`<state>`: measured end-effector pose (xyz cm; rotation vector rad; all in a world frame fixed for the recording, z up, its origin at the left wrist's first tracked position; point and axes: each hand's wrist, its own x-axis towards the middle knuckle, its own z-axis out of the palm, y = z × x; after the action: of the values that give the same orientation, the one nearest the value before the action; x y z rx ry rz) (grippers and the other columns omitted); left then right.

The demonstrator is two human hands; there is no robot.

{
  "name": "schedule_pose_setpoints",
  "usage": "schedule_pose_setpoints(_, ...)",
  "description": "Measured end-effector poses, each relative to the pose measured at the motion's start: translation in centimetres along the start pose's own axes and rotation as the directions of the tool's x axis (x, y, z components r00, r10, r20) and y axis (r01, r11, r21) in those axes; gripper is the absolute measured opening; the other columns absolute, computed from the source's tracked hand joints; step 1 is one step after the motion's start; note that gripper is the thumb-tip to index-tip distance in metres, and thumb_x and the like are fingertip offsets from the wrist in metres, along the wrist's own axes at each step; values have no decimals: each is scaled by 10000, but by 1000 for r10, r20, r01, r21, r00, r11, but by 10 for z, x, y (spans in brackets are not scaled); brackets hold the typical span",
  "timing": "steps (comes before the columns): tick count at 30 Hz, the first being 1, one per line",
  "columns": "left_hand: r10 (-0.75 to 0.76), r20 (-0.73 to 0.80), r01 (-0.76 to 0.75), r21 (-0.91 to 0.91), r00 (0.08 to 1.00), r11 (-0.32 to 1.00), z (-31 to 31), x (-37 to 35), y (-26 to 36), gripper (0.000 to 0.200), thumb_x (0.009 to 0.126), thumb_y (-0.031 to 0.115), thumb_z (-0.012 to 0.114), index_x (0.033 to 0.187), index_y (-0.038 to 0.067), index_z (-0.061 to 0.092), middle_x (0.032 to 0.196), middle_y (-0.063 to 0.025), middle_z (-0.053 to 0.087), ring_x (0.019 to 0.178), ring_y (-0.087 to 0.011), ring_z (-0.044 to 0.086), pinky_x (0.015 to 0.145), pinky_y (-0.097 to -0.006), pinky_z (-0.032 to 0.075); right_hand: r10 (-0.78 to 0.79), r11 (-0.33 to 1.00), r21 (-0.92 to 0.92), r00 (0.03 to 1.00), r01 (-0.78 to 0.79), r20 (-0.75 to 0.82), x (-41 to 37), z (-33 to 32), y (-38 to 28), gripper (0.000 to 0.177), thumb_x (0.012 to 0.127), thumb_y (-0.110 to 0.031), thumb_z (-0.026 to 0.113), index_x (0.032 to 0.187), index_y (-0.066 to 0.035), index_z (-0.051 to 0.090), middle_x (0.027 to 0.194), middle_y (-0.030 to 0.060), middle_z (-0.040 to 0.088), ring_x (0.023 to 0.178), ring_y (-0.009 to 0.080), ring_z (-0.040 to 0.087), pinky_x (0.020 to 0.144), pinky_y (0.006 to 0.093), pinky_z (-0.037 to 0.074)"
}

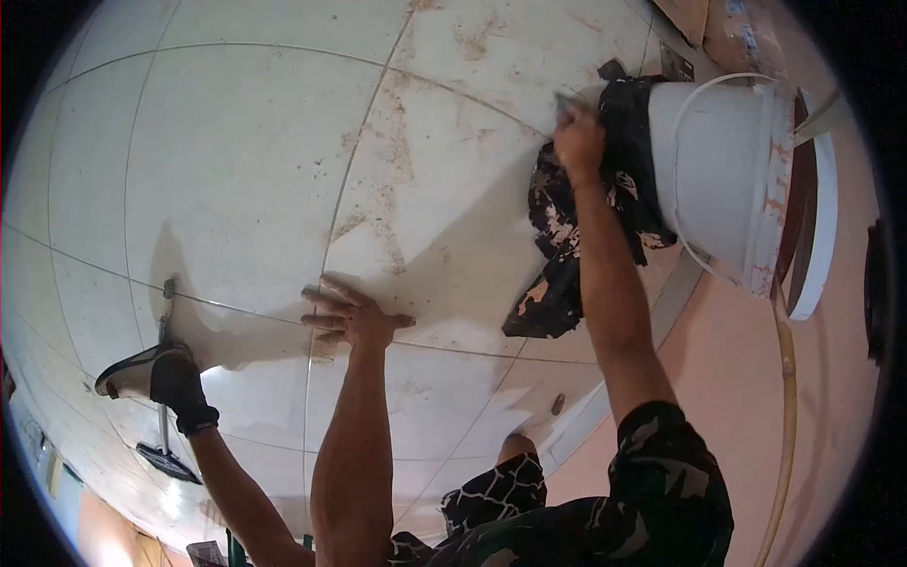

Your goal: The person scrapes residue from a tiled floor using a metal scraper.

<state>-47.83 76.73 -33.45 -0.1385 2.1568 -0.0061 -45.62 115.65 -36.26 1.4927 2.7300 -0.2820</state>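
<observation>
My left hand (354, 317) is spread flat on the pale tiled floor (236, 161), fingers apart, holding nothing. My right hand (579, 144) is closed and blurred by motion at the edge of a crumpled black plastic sheet (625, 123). A small greyish thing shows at its fingertips, too smeared to name. Pinkish flakes and residue cling to the sheet, which lies partly under my right forearm. Brownish dust and smears mark the tiles between my two hands.
A white bucket (713, 165) with a wire handle stands against the plastic sheet. Beyond it is a white round rim (817, 227). My shoed foot (151, 373) rests at the left, beside a long-handled tool (165, 463). A pinkish wall (727, 378) runs along the right.
</observation>
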Motion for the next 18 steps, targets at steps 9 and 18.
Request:
schedule_pose_setpoints(9,-41,31,40,25,999,999,-4,-11,2,1509,431,376,890,1330,36,-274,1346,-324,-303,1180,-631,-218,927,-736,85,-9,1000,4,989,10,-146,42,0,26,289,813,-253,547,922,-3,644,889,219,628,813,384,615,732,438,498)
schedule_pose_setpoints(18,25,-12,-25,-14,1000,1000,3,-5,-1,1525,436,415,883,1307,57,-316,1326,-329,-331,1165,-639,-229,903,-748,106,84,965,-253,996,-72,38,64,-6,3,261,801,-226,524,1003,-120,650,1069,165,604,984,344,567,869,423,445)
